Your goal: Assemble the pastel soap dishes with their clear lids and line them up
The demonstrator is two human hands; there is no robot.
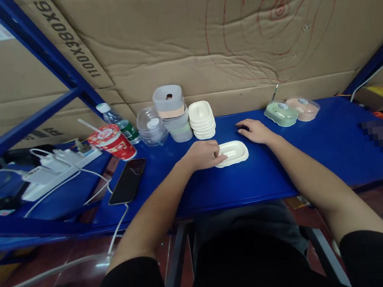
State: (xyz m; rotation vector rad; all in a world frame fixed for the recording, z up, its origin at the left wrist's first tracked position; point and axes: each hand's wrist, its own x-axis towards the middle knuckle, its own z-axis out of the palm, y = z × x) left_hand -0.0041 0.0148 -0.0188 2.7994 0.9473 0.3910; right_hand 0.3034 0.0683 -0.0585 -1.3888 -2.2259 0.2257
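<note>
A shallow cream-coloured oval tray [235, 152] with a raised or sunken middle lies on the blue tabletop. My left hand [203, 155] grips its left end, thumb along the near side and the other fingers curled over. Beyond the tray and to its right, my right hand [252, 130] rests on the table, fingers stretched to the left and holding nothing. A stack of cream-coloured tubs [202, 120] stands just behind my left hand. Beside it is a pile of grey, peach and green plastic containers [171, 113].
Clear plastic containers [152, 126], a water bottle [119, 123] and a red paper cup [115, 143] with a straw stand at the left. A phone [127, 182] lies near a power strip [59, 170]. Green [281, 113] and pink [303, 108] containers sit back right, before a cardboard wall [168, 36].
</note>
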